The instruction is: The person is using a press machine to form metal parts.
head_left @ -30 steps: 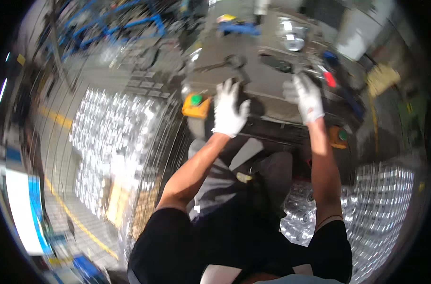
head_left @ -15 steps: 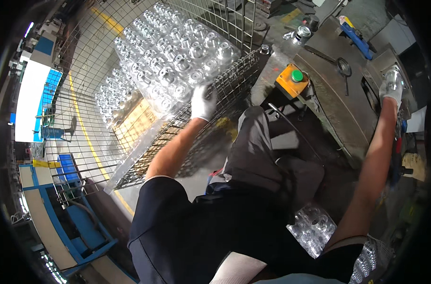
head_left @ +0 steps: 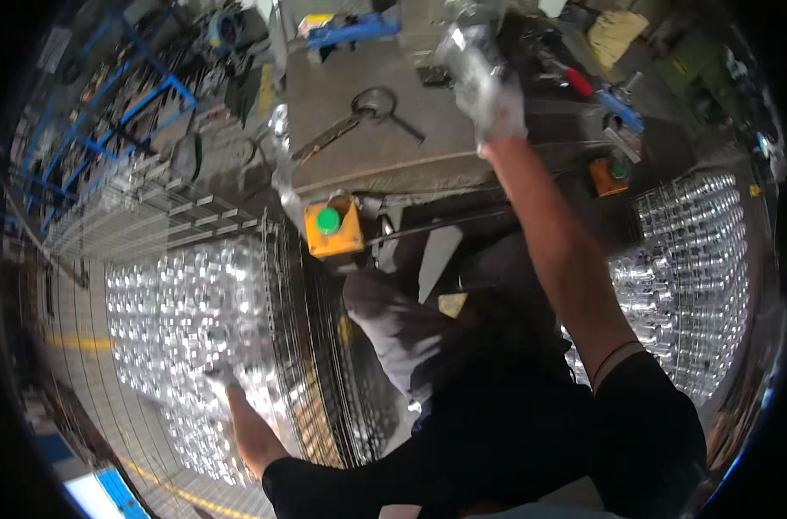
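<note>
My right hand [head_left: 499, 112], in a white glove, is closed round a shiny, roughly cylindrical metal part [head_left: 468, 54] at the far side of the grey metal bench [head_left: 445, 164]. Motion blurs the part's outline. Down at the left, my left hand [head_left: 223, 377] reaches into a wire cage [head_left: 279, 294], over rows of similar shiny metal parts [head_left: 164, 303] in clear plastic trays. Its fingers are smeared and blend into the bright parts, so whether they grip one cannot be seen.
On the bench lie a ring-shaped tool with handles [head_left: 374, 104] and a blue tool [head_left: 352, 31]. Yellow boxes with green buttons, one at left [head_left: 333, 229] and one at right [head_left: 609, 176], sit along its near edge. More shiny parts [head_left: 700, 277] are stacked at right.
My view has swung to the right, bringing the bench ahead and the cage to the left. My left hand has gone from the cage's edge to over the parts. My right hand stays at the metal part.
</note>
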Demonstrator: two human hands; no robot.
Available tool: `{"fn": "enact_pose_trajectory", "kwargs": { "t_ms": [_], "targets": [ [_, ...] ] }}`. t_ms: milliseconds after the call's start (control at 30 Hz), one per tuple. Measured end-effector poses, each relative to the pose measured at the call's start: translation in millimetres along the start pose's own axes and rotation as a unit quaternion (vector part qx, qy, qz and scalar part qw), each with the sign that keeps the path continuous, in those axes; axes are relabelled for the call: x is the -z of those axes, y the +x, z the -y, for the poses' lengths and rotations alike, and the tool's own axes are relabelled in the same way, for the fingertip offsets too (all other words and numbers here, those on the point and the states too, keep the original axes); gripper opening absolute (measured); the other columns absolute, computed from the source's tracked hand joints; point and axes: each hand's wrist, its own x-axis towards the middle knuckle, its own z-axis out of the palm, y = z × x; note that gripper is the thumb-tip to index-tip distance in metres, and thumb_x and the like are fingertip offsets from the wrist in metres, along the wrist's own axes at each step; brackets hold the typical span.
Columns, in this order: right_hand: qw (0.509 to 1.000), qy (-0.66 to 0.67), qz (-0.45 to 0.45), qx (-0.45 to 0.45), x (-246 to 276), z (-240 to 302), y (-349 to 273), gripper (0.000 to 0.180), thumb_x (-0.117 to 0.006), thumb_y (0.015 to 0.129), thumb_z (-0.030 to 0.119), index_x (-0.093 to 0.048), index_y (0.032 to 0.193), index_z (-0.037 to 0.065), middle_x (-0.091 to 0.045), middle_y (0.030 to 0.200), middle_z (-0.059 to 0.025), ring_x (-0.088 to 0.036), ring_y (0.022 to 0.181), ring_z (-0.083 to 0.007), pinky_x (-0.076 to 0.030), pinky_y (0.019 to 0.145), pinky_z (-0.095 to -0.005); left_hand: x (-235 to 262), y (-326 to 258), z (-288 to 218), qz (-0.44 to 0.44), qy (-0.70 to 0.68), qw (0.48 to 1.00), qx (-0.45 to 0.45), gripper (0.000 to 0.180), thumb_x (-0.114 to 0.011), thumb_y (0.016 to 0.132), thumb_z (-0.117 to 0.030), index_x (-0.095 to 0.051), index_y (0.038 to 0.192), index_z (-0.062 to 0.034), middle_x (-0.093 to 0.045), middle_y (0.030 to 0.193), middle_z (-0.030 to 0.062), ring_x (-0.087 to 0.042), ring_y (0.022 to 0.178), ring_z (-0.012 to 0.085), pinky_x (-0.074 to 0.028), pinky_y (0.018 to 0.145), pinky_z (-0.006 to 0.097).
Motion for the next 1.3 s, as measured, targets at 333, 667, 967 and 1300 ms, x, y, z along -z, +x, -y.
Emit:
{"fn": "enact_pose_trajectory", "kwargs": {
  "t_ms": [333,667,967,1300],
  "targets": [
    [0.967,-0.218,-0.025,0.133,26,-15,-31,0.068,-0.077,0.071,0.013,-0.036,0.122,-0.004,-0.055,0.112,-0.0092,-0.056,0.097,-0.0142,-0.046,0.084,-0.0265,5,-2,-37,0.072,-0.057,0.994,0.064,0.065,-0.064,0.075,-0.015,-0.035,0.133,-0.0098,-0.052,0.121,0.0159,-0.057,0.105,0.0289,-0.051,0.082,0.04],
    [0.971,-0.163,0.02,0.171,41,-23,-19,0.071,-0.08,0.066,0.014,-0.039,0.121,-0.004,-0.055,0.108,-0.012,-0.056,0.096,-0.0167,-0.046,0.085,-0.0297,88,-130,-76,0.044,-0.503,0.863,-0.016,0.054,-0.051,0.085,-0.013,-0.029,0.134,-0.0061,-0.044,0.126,0.0285,-0.055,0.109,0.0342,-0.053,0.08,0.042],
    [0.962,-0.153,0.051,0.222,45,-8,-30,0.055,-0.077,0.069,0.016,-0.048,0.112,-0.002,-0.059,0.101,-0.0103,-0.058,0.092,-0.0181,-0.047,0.08,-0.0301,77,-305,-161,0.27,-0.618,0.735,-0.067,0.052,-0.055,0.088,-0.036,-0.041,0.132,-0.0127,-0.054,0.121,0.0161,-0.057,0.1,0.0286,-0.05,0.081,0.038],
    [0.991,0.003,0.079,0.111,59,-24,-29,0.067,-0.074,0.077,0.031,-0.036,0.124,0.001,-0.054,0.11,-0.0095,-0.054,0.095,-0.0163,-0.049,0.073,-0.027,74,-443,-265,0.487,-0.601,0.616,0.147,0.052,-0.038,0.089,-0.052,-0.054,0.116,-0.0105,-0.062,0.105,0.0092,-0.062,0.085,0.0236,-0.051,0.066,0.037]
  ]
}}
